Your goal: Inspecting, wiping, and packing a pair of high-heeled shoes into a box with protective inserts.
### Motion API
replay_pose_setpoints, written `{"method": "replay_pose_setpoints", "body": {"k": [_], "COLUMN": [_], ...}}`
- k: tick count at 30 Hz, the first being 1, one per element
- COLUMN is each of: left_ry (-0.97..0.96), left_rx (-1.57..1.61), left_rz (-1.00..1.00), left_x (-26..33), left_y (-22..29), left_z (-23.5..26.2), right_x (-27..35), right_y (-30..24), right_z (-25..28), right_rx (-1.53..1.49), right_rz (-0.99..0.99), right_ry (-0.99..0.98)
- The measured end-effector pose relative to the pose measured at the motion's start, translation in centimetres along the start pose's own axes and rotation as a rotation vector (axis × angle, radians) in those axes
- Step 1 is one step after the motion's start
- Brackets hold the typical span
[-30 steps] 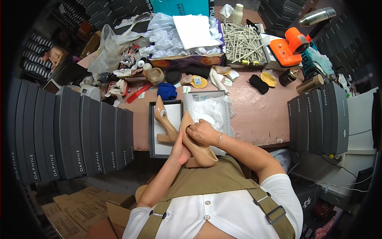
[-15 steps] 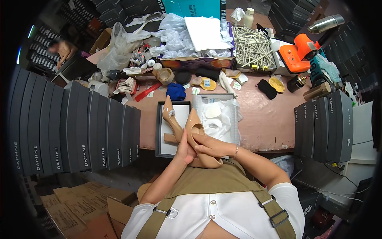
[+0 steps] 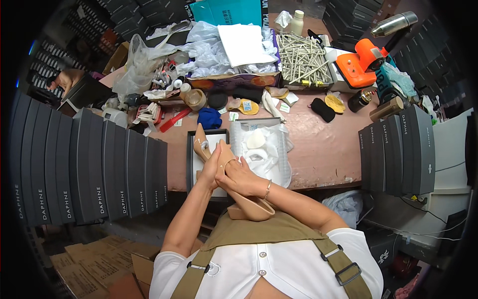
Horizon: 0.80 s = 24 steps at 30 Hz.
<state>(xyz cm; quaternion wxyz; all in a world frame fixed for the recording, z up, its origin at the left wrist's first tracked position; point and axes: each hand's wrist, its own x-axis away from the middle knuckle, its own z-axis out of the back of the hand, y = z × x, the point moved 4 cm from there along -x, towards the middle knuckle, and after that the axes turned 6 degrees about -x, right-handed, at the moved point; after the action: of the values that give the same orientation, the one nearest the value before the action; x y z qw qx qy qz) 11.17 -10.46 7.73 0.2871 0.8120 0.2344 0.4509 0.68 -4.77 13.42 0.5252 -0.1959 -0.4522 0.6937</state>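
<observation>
Beige shoe (image 3: 256,208) is clamped between the left hand (image 3: 211,167) and right hand (image 3: 241,178), over the tabletop's (image 3: 323,164) near edge; if the grip slips, its toe could be scuffed against the second shoe (image 3: 199,135) in the dark box (image 3: 189,162).

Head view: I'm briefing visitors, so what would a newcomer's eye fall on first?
Probably the bright orange device, upper right. Next, the tan heeled shoe below the middle, with the left hand and right hand on it; then the dark boxes lined up on both sides.
</observation>
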Motion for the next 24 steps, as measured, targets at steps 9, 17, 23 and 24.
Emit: {"method": "replay_pose_setpoints", "body": {"k": [9,17,23,24], "left_ry": [0.138,-0.028,-0.007,0.011], "left_rx": [0.013,0.013,-0.047,-0.035], "left_rz": [-0.042,-0.028,-0.018,0.010], "left_x": [0.9,-0.7,-2.0,-2.0], "left_y": [-2.0,-0.4,-0.7,-1.0], "left_z": [0.0,-1.7,-3.6,-3.5], "right_x": [0.3,6.8,0.4,-0.6], "right_y": [1.7,1.8,5.1,5.9], "right_z": [-0.4,3.8,1.5,0.5], "right_rx": [-0.278,-0.227,0.022,0.047], "right_rz": [0.111,0.098,-0.134,-0.138], "right_ry": [-0.069,-0.070,0.186,0.201]}}
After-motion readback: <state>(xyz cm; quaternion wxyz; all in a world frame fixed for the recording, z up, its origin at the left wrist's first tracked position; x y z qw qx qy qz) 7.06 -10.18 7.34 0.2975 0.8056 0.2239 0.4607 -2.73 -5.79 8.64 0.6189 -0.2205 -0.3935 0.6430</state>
